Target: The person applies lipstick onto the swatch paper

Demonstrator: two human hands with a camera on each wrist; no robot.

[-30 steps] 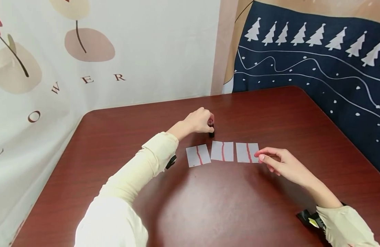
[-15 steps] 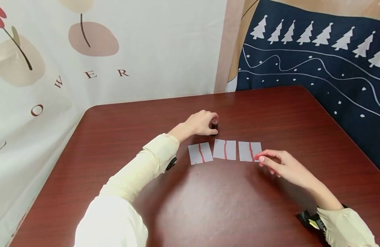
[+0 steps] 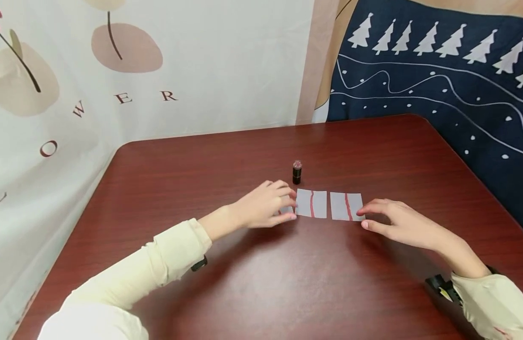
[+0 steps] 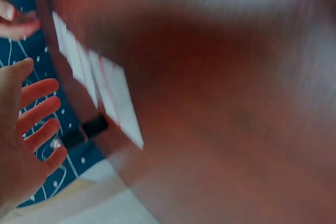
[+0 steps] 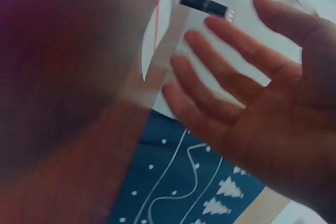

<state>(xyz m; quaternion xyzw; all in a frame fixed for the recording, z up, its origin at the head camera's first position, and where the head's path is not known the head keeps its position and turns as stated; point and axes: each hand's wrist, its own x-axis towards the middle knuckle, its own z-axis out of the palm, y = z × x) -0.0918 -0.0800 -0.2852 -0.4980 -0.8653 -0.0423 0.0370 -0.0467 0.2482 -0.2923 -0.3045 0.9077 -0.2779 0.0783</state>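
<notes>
A small black lipstick tube (image 3: pixel 297 173) with a clear top stands upright behind a row of white paper pieces, each crossed by a red line. My left hand (image 3: pixel 265 205) hovers over the left paper (image 3: pixel 287 209) and covers most of it, fingers spread and holding nothing. In the left wrist view the tube (image 4: pixel 86 131) lies beyond the fingertips, apart from them. The middle paper (image 3: pixel 311 203) and the right paper (image 3: pixel 346 206) are in plain sight. My right hand (image 3: pixel 399 223) is at the right paper's right edge, fingers relaxed; whether they touch it I cannot tell.
The papers and tube are on a dark red-brown table (image 3: pixel 261 283) with rounded far corners. Behind it hangs a white cloth (image 3: pixel 227 61) with flower prints and letters. A navy cloth (image 3: pixel 414 80) with white trees hangs along the right side.
My left hand has let go of the lipstick tube, leaving it upright, and has come down and nearer over the left paper. My right hand has shifted slightly right, its fingers more spread.
</notes>
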